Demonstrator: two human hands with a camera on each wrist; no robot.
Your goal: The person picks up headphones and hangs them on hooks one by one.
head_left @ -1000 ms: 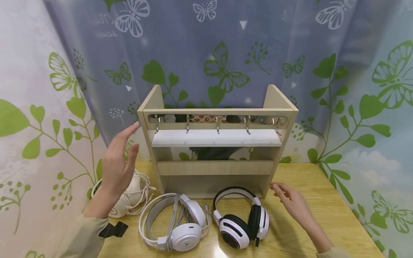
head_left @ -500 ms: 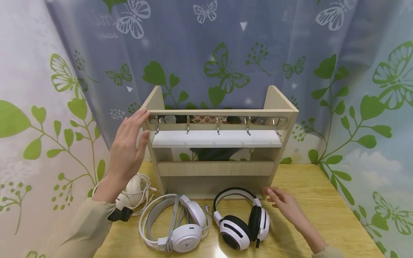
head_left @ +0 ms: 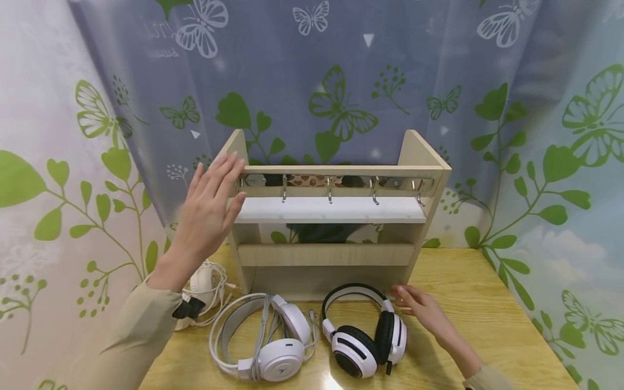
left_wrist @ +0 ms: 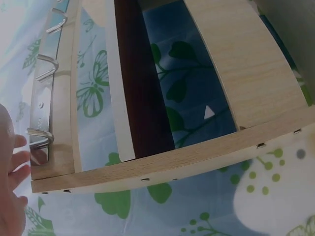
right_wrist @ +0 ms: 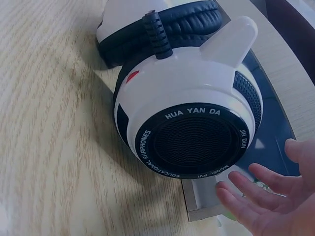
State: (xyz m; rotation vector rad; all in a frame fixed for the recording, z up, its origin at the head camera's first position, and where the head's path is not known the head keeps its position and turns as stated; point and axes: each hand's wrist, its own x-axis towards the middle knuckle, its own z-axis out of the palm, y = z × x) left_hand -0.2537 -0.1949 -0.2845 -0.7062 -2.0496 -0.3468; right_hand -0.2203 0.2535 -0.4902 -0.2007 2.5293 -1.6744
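In the head view a light wooden rack [head_left: 325,254] with a metal hook strip [head_left: 312,181] stands upright. My left hand [head_left: 207,208], fingers extended, lies over the rack's upper left corner by the leftmost hook; whether it presses there, I cannot tell. Near the rack's lower right side and the black-and-white headphones [head_left: 355,349] is my right hand [head_left: 423,311], holding nothing, its fingers relaxed. The right wrist view shows those headphones [right_wrist: 192,140] large, with my right hand [right_wrist: 275,201] beside them. White headphones [head_left: 281,357] with a bundled cable lie to their left.
Another white pair of headphones [head_left: 205,284] with a tangled cable lies behind my left forearm. Everything stands on a light wooden table [head_left: 468,287]. A blue curtain [head_left: 292,81] with butterflies and leaves hangs behind the rack.
My left hand has moved right, from beside the rack to over its upper left corner. My right hand has shifted slightly left and down. The rack and headphones look unmoved.
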